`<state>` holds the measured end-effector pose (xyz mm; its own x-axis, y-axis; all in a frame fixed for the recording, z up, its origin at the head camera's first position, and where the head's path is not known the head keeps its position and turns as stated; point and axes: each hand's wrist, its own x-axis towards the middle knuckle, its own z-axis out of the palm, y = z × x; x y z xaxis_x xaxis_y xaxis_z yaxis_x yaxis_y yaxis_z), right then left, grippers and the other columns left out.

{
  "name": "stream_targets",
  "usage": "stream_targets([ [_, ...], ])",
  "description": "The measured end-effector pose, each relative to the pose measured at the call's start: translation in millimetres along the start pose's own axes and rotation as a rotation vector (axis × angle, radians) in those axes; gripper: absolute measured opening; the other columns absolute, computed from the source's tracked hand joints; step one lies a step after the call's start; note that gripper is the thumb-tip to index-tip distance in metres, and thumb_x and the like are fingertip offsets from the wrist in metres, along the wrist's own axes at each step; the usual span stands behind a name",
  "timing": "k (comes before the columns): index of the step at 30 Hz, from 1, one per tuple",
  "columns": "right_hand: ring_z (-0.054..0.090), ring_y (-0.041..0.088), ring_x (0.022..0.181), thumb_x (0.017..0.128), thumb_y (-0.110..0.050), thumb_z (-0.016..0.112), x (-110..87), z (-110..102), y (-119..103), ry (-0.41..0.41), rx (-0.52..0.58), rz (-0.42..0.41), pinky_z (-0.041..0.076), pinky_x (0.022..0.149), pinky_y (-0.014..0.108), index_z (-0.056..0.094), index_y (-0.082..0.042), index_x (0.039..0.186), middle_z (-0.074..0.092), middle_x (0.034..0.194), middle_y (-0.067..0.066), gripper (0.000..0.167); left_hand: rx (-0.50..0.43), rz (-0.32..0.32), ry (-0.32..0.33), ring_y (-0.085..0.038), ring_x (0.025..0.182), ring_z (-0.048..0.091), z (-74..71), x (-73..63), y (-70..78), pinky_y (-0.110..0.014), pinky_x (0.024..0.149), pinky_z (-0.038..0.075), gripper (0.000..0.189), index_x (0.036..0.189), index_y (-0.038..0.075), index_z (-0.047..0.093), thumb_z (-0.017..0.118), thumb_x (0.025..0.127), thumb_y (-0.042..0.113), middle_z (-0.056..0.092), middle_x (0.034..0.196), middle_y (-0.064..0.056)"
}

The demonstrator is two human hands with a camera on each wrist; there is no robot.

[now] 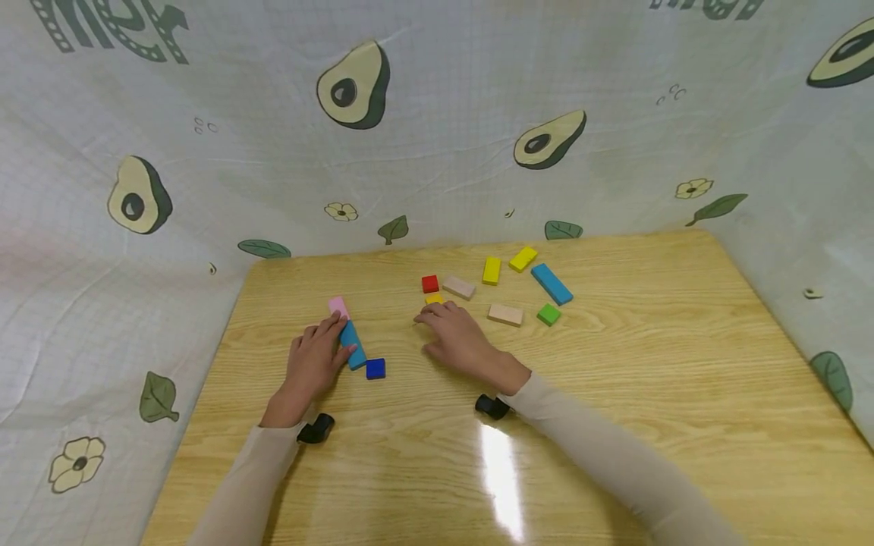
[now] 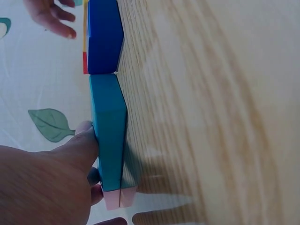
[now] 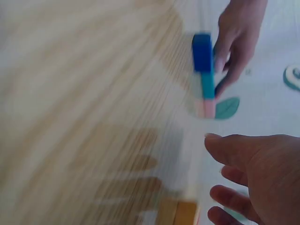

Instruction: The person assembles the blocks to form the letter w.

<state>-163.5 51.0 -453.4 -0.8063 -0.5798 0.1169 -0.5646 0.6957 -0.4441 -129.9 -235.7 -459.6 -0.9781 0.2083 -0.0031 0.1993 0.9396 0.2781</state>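
"Has the left hand (image 1: 315,360) gripped anything?"

"No, its relaxed fingers and thumb just rest on the table's (image 1: 649,341) left-hand long blue block (image 1: 350,335). The right hand (image 1: 464,337), loosely open, seems empty."

"What could go wrong?"

"A sideways thumb push might skew that block from the pink block (image 1: 337,305) at its far end; dropping right fingertips might knock the orange block (image 1: 435,299). The dark blue cube (image 1: 375,369), just beside, could get bumped."

"Containers?"

"None visible; pieces lie loose."

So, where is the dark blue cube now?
In the head view, the dark blue cube lies left of centre, beside the near end of the light blue block the left hand touches.
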Motion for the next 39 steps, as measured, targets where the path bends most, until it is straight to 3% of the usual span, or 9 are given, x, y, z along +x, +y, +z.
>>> stream_targets([
  [5, 0.051, 0.038, 0.139, 0.096, -0.016, 0.080, -1.5, -6.6, 19.2, -0.030, -0.024, 0.049, 0.043, 0.114, 0.055, 0.061, -0.003, 0.146, 0.056, 0.151, 0.016, 0.055, 0.000, -0.011, -0.018, -0.051, 0.143, 0.042, 0.6, -0.3, -1.9, -0.071, 0.111, 0.036, 0.061, 0.160, 0.001, 0.044, 0.062, 0.109, 0.030, 0.040, 0.165, -0.023],
  [15, 0.048, 0.042, 0.141, 0.096, -0.016, 0.079, 4.7, -14.1, 36.5, -0.055, -0.070, 0.055, 0.041, 0.116, 0.057, 0.057, -0.003, 0.150, 0.047, 0.161, 0.019, 0.058, 0.002, -0.008, -0.009, -0.051, 0.143, 0.041, -0.1, -2.0, -1.2, -0.070, 0.112, 0.035, 0.060, 0.158, 0.000, 0.046, 0.064, 0.108, 0.027, 0.041, 0.164, -0.022],
  [21, 0.049, 0.039, 0.139, 0.098, -0.017, 0.077, 9.0, -13.6, 42.0, -0.064, -0.121, 0.034, 0.042, 0.115, 0.054, 0.057, -0.004, 0.150, 0.050, 0.158, 0.017, 0.057, 0.000, -0.001, 0.004, -0.052, 0.141, 0.043, 0.3, -3.5, -0.4, -0.070, 0.110, 0.036, 0.059, 0.158, 0.000, 0.047, 0.064, 0.108, 0.026, 0.043, 0.163, -0.023],
  [39, 0.048, 0.037, 0.141, 0.101, -0.018, 0.074, 16.7, -15.2, 44.5, -0.099, -0.120, 0.017, 0.041, 0.117, 0.053, 0.057, -0.003, 0.152, 0.053, 0.156, 0.015, 0.055, -0.012, 0.010, 0.021, -0.051, 0.139, 0.045, -1.3, -3.6, 2.0, -0.071, 0.109, 0.037, 0.058, 0.157, -0.001, 0.048, 0.064, 0.108, 0.025, 0.041, 0.164, -0.023],
])
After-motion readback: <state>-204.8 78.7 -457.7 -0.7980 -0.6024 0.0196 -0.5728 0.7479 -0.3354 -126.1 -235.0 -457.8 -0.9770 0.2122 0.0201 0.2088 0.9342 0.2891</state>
